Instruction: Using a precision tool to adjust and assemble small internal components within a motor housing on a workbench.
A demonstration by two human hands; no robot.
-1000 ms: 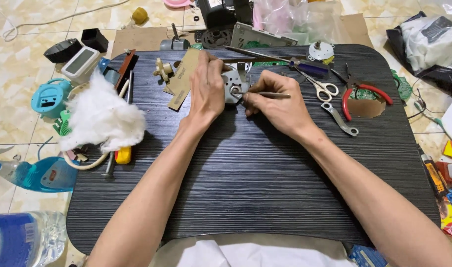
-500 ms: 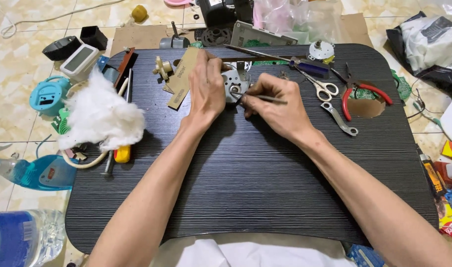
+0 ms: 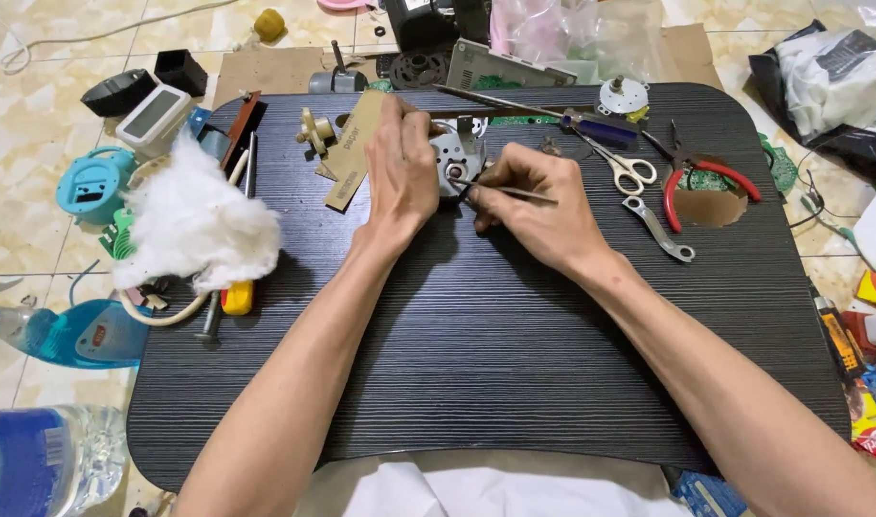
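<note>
A small grey metal motor part (image 3: 454, 159) lies near the far middle of the black tabletop (image 3: 476, 345). My left hand (image 3: 401, 172) rests over its left side and holds it down. My right hand (image 3: 531, 206) pinches a thin dark metal tool (image 3: 503, 190), perhaps tweezers, whose tip touches the part's round centre. Most of the part is hidden under my left fingers.
Scissors (image 3: 622, 168), red-handled pliers (image 3: 698, 177) and a wrench (image 3: 657, 228) lie right of my hands. A cardboard strip (image 3: 354, 149) and a white cotton wad (image 3: 196, 222) lie to the left. A plastic bottle (image 3: 36, 464) and other clutter sit on the tiled floor.
Both hands stay on the part; the right hand has shifted the tool's tip only slightly.
</note>
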